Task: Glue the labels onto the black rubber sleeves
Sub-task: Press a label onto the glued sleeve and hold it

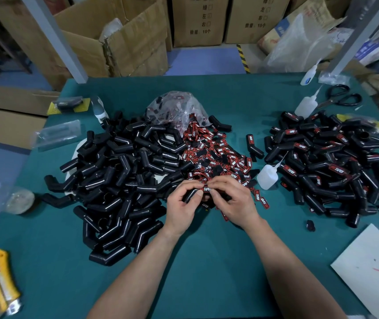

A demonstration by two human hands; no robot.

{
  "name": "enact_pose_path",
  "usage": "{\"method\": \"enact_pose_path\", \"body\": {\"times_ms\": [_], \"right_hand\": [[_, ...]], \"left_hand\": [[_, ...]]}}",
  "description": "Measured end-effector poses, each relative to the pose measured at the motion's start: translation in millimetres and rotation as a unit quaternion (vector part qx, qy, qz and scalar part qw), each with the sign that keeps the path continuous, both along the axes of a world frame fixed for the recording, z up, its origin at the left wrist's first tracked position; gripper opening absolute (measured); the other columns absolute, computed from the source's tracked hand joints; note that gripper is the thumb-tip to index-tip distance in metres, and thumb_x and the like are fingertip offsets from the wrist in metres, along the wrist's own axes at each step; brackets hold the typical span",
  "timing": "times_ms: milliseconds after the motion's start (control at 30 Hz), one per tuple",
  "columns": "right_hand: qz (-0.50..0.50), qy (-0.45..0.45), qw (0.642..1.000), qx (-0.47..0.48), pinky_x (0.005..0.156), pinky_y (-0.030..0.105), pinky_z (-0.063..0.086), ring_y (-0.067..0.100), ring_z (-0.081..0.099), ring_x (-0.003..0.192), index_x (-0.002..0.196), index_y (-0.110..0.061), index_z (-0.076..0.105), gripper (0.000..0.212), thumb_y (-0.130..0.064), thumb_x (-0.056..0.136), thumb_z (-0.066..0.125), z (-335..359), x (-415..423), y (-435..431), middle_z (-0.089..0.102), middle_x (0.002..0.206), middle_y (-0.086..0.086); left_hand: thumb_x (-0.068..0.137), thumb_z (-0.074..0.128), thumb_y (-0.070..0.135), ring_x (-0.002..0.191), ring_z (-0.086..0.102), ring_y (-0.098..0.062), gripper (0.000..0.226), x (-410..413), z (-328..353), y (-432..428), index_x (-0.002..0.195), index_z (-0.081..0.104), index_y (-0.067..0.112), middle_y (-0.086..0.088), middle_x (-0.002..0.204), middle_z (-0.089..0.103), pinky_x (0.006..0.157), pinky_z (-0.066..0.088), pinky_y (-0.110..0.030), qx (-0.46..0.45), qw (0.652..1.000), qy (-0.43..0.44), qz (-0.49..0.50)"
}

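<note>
Pinching one label [206,189] between both hands' fingertips [199,192] atop sleeve [189,195].

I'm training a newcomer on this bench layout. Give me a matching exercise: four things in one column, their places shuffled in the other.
Things:
1. unlabelled sleeves pile
2. labelled sleeves pile
3. loose labels heap
4. scissors

Places:
A. far right corner
B. middle, between the two piles
C. left side
D. right side, nearer than the scissors

Pairs: 1-C, 2-D, 3-B, 4-A
</note>
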State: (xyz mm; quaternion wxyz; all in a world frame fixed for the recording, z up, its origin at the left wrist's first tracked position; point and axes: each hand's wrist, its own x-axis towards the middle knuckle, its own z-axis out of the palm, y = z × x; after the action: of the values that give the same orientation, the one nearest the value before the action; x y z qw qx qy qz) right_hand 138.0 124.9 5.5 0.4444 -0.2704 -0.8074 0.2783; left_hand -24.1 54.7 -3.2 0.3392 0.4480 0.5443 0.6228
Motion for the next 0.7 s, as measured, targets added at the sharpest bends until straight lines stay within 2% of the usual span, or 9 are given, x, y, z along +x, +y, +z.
{"method": "enact_pose_path", "body": {"times_ms": [133,200,300,433,567,700], "right_hand": [[-0.013,0.011,0.998,-0.058,0.094,0.030,0.051,0.017,0.066,0.108,0.110,0.000,0.072,0.022,-0.008,0.100,0.054,0.1,1.8,0.0,0.070,0.112,0.006],[-0.014,0.016,0.997,-0.074,0.096,0.029,0.050,0.018,0.065,0.110,0.114,-0.001,0.071,0.025,-0.008,0.100,0.051,0.1,3.1,-0.4,0.070,0.114,0.007],[-0.004,0.017,0.998,-0.064,0.095,0.028,0.050,0.018,0.066,0.108,0.114,0.000,0.071,0.024,-0.007,0.098,0.054,1.1,2.0,-1.3,0.068,0.114,0.006],[-0.004,0.022,0.998,-0.060,0.092,0.028,0.051,0.019,0.067,0.106,0.111,0.002,0.072,0.021,-0.006,0.094,0.061,1.1,0.4,-1.4,0.068,0.112,0.008],[-0.010,0.026,0.998,-0.057,0.090,0.029,0.053,0.020,0.068,0.102,0.106,0.003,0.073,0.018,-0.002,0.089,0.071,0.5,-0.3,-1.3,0.069,0.109,0.011],[-0.017,0.020,0.997,-0.072,0.087,0.021,0.053,0.015,0.067,0.101,0.103,0.003,0.073,0.015,0.002,0.088,0.070,1.5,-0.9,-1.5,0.069,0.106,0.012]], "left_hand": [[0.093,0.069,0.020,0.104,0.070,-0.029,0.018,0.3,-2.3,1.3,0.103,0.077,0.033,0.003,0.108,0.074,0.093,0.055,-0.061,-0.008,1.000,-0.030,0.005],[0.093,0.069,0.021,0.100,0.070,-0.036,0.017,0.7,-2.2,0.5,0.103,0.077,0.033,0.001,0.108,0.075,0.091,0.055,-0.065,-0.019,0.998,-0.052,0.003],[0.091,0.070,0.024,0.092,0.071,-0.040,0.016,1.8,2.3,0.0,0.101,0.078,0.034,-0.001,0.106,0.076,0.086,0.060,-0.055,-0.035,0.996,-0.082,0.005],[0.092,0.069,0.017,0.078,0.074,-0.024,0.019,4.0,6.3,0.1,0.098,0.079,0.032,-0.005,0.101,0.077,0.075,0.061,-0.033,-0.048,0.993,-0.107,-0.001],[0.093,0.065,0.009,0.073,0.073,-0.022,0.024,6.2,6.6,0.6,0.097,0.080,0.028,-0.008,0.098,0.077,0.073,0.061,-0.033,-0.062,0.989,-0.131,0.003],[0.099,0.049,0.013,0.071,0.073,-0.029,0.029,4.8,2.4,1.0,0.104,0.076,0.011,-0.016,0.092,0.077,0.071,0.060,-0.035,-0.075,0.981,-0.181,-0.004]]}}
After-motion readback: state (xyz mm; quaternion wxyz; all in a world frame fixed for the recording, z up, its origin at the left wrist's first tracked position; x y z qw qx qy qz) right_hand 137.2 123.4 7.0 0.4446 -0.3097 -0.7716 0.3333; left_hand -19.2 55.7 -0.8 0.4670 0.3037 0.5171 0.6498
